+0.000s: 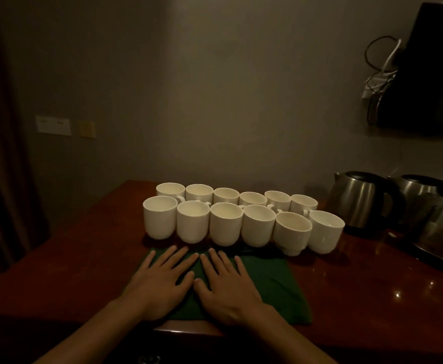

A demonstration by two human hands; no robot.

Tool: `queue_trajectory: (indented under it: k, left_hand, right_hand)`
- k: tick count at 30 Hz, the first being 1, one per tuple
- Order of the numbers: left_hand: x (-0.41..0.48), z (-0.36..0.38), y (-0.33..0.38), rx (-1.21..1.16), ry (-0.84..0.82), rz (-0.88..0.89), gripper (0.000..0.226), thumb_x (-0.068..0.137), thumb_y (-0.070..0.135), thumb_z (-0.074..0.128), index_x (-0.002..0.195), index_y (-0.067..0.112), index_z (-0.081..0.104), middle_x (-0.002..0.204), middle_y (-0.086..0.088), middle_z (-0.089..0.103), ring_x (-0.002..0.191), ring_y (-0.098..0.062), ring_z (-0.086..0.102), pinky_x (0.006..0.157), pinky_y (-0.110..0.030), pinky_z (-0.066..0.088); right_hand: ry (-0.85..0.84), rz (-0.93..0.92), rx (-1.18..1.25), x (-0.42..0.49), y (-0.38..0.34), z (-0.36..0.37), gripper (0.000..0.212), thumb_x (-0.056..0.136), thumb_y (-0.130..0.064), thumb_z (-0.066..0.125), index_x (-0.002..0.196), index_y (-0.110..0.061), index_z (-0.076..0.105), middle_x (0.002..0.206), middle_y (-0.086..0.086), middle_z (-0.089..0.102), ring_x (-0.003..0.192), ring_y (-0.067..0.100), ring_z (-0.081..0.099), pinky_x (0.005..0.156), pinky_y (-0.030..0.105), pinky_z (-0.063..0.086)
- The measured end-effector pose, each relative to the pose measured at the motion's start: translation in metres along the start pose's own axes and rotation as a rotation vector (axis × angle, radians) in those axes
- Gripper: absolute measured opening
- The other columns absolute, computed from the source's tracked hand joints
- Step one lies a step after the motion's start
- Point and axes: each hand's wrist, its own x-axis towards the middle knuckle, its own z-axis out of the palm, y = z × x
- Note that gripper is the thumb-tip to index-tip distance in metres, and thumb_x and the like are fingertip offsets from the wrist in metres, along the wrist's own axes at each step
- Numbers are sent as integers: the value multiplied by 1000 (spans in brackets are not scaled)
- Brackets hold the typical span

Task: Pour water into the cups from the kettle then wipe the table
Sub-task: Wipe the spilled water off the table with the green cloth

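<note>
The kettle [357, 200] is stood just right of the cups [227, 224], with no hand on it. The cups are packed in two rows, sides touching. Just in front of the cups, a green cloth [267, 279] is pressed flat under the left hand [160, 282] and right hand [228, 287], fingers straight, thumbs nearly meeting. Spillage is judged likely: the tight packing invites overshoot between rims or a knocked cup.

Two hands and two forearms are shown. The left hand [160, 285] and the right hand [228, 287] are uncovered. The left forearm [92, 337] and right forearm [280, 340] are seen bare from wrist to lower frame edge. The fingernails [195, 255] are trimmed short. Finer detail is obscured by dim lighting.
</note>
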Motion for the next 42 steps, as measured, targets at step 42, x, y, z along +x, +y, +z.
queue_trajectory:
  k: [42]
  left_hand:
    - [-34,-32,-276,-50,-36,-158,94,53,95,-29,141,67,-12,159,34,-14,147,3,-22,122,-45,-15]
  right_hand:
    - [-5,-94,114,142,-241,29,70,102,-47,12,158,-9,-5,165,11,-14,151,26,-20,119,52,-17]
